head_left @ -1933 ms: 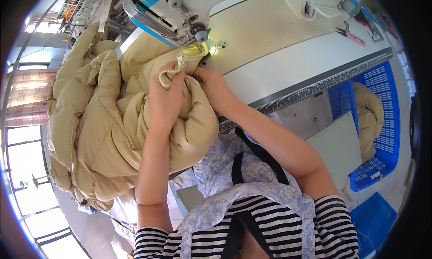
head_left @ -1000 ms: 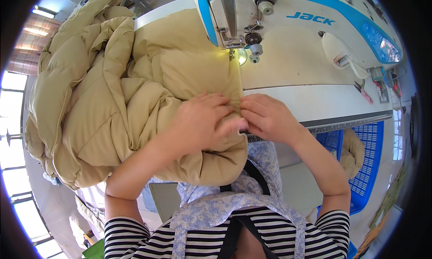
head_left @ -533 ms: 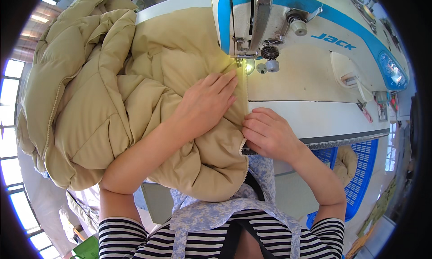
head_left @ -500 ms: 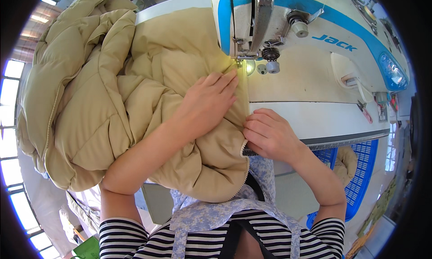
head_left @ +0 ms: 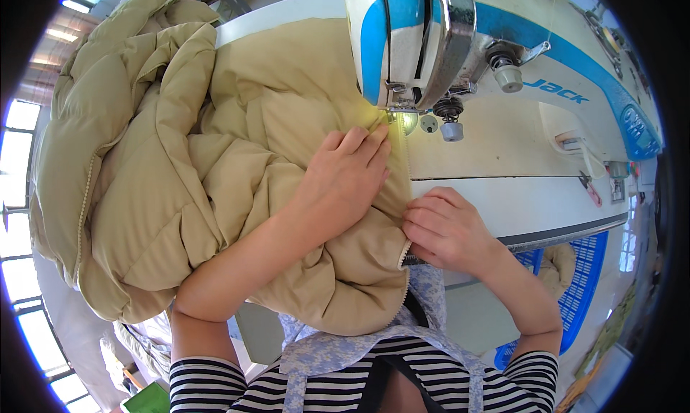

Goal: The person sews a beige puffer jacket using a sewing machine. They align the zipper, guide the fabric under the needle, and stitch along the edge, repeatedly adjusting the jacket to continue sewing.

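Observation:
A puffy tan padded jacket (head_left: 165,219) is bunched over the left of the sewing table, and its front edge runs up under the presser foot (head_left: 392,115) of a white and blue sewing machine (head_left: 410,32). My left hand (head_left: 345,172) lies flat on the fabric, fingers stretched out, tips just short of the foot. Nearer to me, my right hand (head_left: 445,230) pinches the jacket's edge between thumb and fingers. Zipper teeth (head_left: 404,253) show along that edge below the right hand; the part inside its grip is hidden. A yellowish lamp lights the needle area.
Pink-handled thread snips (head_left: 591,189) lie on the white tabletop (head_left: 496,196) at the right. Below the table's front edge stands a blue plastic basket (head_left: 588,269) with tan padded fabric (head_left: 558,269) in it. Windows (head_left: 20,219) line the far left.
The view has shifted, so the machine, jacket and hands all appear slightly lower and farther right. Both hands keep nearly the same places on the jacket.

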